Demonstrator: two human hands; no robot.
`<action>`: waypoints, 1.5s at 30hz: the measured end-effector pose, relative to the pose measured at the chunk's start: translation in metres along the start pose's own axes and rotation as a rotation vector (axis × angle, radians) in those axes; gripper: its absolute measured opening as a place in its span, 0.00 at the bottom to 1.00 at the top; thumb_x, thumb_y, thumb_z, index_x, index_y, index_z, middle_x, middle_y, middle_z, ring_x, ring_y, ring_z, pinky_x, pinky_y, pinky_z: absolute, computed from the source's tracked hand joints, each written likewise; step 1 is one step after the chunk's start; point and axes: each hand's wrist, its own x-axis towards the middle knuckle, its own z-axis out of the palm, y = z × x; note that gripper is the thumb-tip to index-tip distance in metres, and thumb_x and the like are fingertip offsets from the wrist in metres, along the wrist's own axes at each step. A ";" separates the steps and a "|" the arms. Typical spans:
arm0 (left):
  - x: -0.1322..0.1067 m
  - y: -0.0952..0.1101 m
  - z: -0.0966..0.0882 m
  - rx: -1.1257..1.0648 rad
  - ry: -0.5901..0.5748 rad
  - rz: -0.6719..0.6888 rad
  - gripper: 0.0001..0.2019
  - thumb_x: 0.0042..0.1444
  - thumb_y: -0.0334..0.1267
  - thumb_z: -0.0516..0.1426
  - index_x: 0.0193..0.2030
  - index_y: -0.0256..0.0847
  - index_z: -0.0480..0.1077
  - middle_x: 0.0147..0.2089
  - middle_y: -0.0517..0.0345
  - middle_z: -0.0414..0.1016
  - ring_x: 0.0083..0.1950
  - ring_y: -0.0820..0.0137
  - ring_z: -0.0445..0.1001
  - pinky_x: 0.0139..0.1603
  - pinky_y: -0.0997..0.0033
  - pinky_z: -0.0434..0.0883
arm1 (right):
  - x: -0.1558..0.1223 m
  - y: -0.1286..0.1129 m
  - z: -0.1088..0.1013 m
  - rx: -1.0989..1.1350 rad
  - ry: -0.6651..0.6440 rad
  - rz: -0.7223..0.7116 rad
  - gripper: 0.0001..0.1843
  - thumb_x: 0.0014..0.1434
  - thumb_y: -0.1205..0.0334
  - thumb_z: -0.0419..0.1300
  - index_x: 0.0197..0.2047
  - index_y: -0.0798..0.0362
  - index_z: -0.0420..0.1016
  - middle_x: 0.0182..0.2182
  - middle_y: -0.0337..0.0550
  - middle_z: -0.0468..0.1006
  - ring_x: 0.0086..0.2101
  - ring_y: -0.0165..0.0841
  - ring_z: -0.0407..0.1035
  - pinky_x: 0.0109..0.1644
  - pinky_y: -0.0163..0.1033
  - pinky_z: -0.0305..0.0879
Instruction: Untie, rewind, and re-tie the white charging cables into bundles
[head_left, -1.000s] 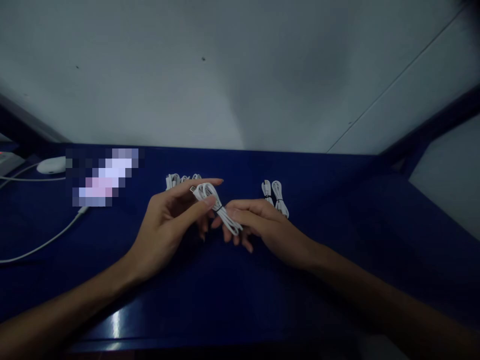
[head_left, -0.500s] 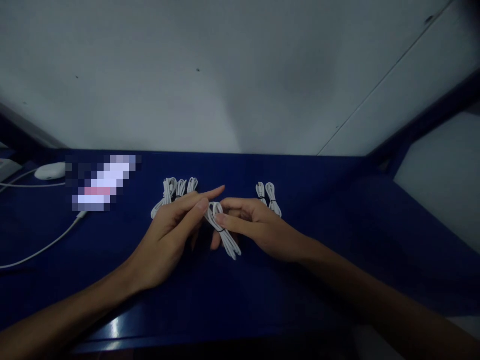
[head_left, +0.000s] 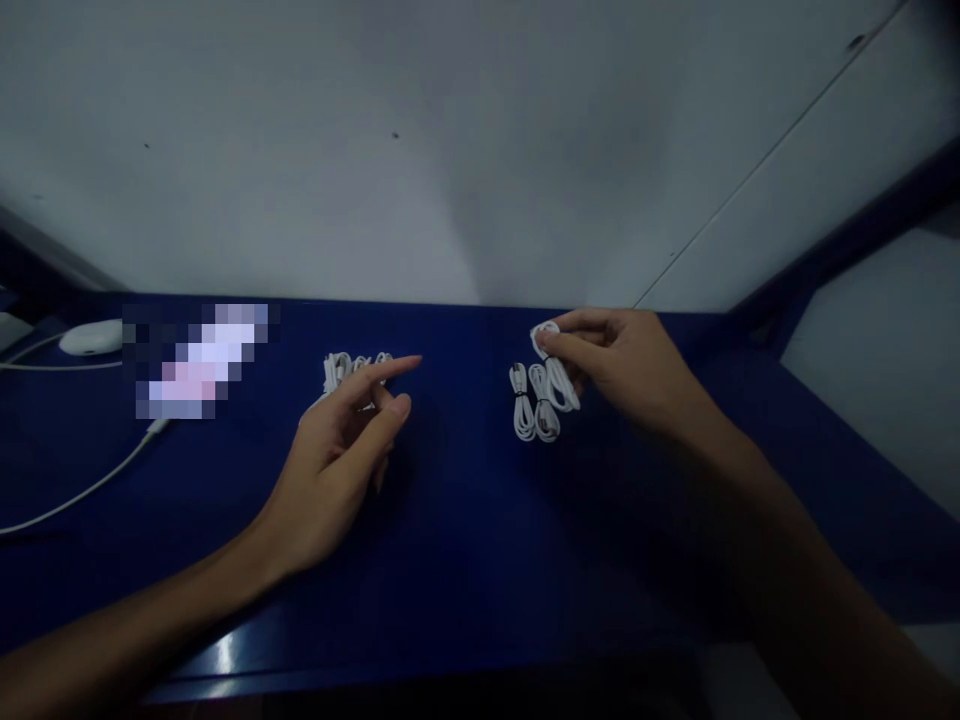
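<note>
Shifted toward two o'clock, the right hand (head_left: 634, 355) pinches a white cable bundle (head_left: 559, 382) beside a laid pair (head_left: 523, 402), apparently placing it, needing an aligned release, with the left hand (head_left: 337, 450) spread loosely.

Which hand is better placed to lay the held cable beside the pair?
Likely the right hand: it pinches the cable close to the cable pair, while the left hand is near the other cables.
</note>
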 end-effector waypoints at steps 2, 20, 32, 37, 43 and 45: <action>0.000 -0.002 0.001 0.000 -0.009 -0.006 0.22 0.74 0.53 0.63 0.70 0.53 0.77 0.37 0.63 0.69 0.26 0.76 0.65 0.24 0.72 0.67 | -0.001 0.001 0.000 -0.165 0.027 -0.019 0.09 0.65 0.52 0.71 0.41 0.49 0.86 0.26 0.42 0.83 0.26 0.39 0.76 0.33 0.47 0.71; -0.001 -0.005 0.002 0.017 -0.030 0.022 0.18 0.74 0.51 0.63 0.66 0.54 0.79 0.38 0.63 0.70 0.27 0.76 0.67 0.26 0.71 0.67 | 0.003 0.007 0.001 0.438 0.021 0.036 0.17 0.58 0.64 0.79 0.40 0.48 0.74 0.32 0.37 0.83 0.34 0.34 0.80 0.43 0.41 0.79; -0.003 0.000 0.003 0.025 -0.202 0.064 0.18 0.75 0.47 0.64 0.68 0.57 0.79 0.47 0.59 0.78 0.33 0.73 0.77 0.32 0.74 0.77 | -0.018 -0.011 0.014 0.521 -0.619 0.212 0.32 0.63 0.64 0.78 0.68 0.51 0.78 0.49 0.48 0.90 0.48 0.37 0.84 0.56 0.41 0.79; -0.005 0.004 0.005 0.067 -0.346 0.096 0.16 0.74 0.46 0.64 0.66 0.60 0.81 0.54 0.55 0.78 0.41 0.69 0.79 0.37 0.70 0.79 | -0.028 -0.018 0.023 0.436 -0.732 0.125 0.22 0.64 0.59 0.77 0.60 0.48 0.84 0.45 0.44 0.90 0.45 0.39 0.84 0.53 0.44 0.79; -0.005 0.005 0.007 0.118 -0.349 0.057 0.18 0.75 0.49 0.62 0.68 0.56 0.80 0.48 0.55 0.79 0.37 0.68 0.77 0.36 0.68 0.77 | -0.026 -0.015 0.027 0.342 -0.656 0.092 0.10 0.71 0.54 0.70 0.49 0.50 0.85 0.41 0.44 0.90 0.40 0.36 0.83 0.47 0.40 0.77; -0.005 0.003 0.006 0.118 -0.331 0.061 0.18 0.76 0.48 0.62 0.69 0.56 0.79 0.46 0.57 0.79 0.36 0.70 0.77 0.36 0.70 0.77 | -0.024 -0.014 0.027 0.352 -0.592 0.104 0.12 0.70 0.54 0.71 0.52 0.51 0.82 0.42 0.45 0.90 0.38 0.35 0.82 0.43 0.38 0.76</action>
